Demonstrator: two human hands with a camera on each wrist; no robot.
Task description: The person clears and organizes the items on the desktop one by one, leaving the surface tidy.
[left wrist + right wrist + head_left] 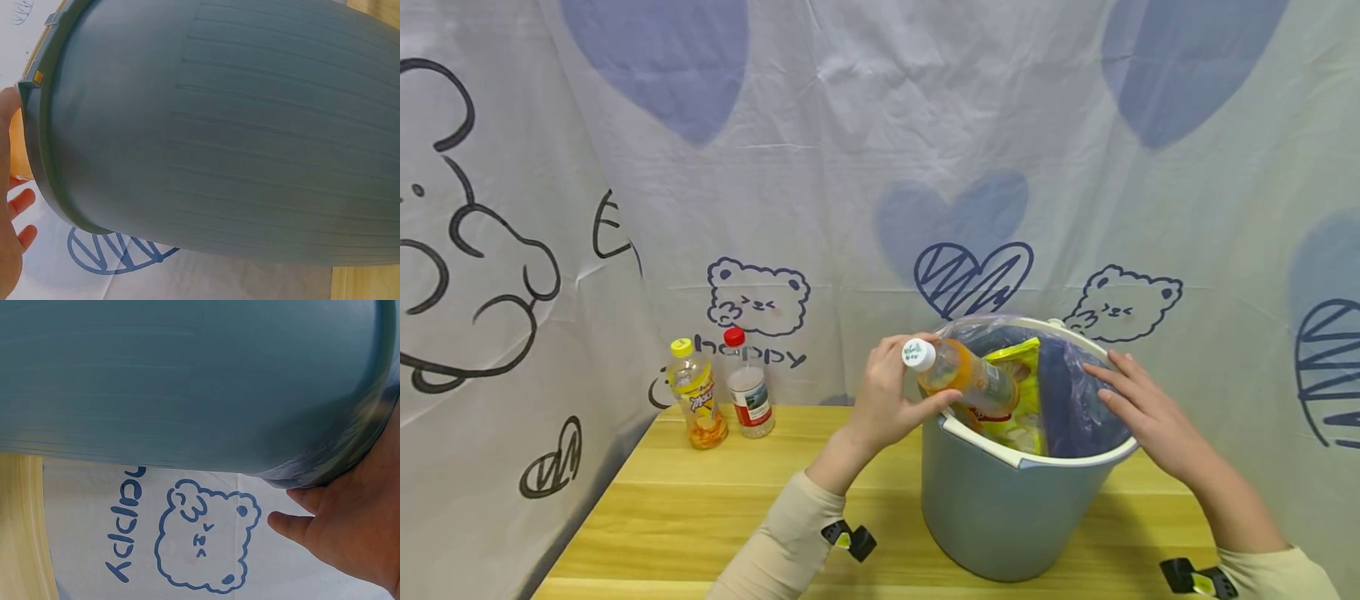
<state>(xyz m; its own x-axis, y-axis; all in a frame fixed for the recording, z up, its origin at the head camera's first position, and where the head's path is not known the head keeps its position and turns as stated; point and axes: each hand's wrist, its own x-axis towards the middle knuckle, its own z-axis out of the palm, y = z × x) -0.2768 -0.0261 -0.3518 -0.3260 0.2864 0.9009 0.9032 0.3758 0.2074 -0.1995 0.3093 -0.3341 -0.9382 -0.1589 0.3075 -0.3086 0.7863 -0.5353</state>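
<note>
My left hand [891,396] grips a plastic bottle [970,379] with a white cap and an orange label. The bottle tilts over the left side of a grey-blue trash bin's mouth, its cap toward the hand. My right hand [1150,408] lies at the bin's right rim, fingers extended over the edge against the purple liner bag [1078,400]. The trash bin [1015,500] stands upright with a white rim. Inside it a yellow snack bag [1024,392] shows, partly behind the bottle. In the left wrist view the bin wall [219,137] hides most of the bottle.
A yellow-capped bottle [700,400] and a red-capped bottle [750,392] stand at the back left of the wooden table [700,517]. A white cloth [835,208] printed with hearts and bears hangs behind the table.
</note>
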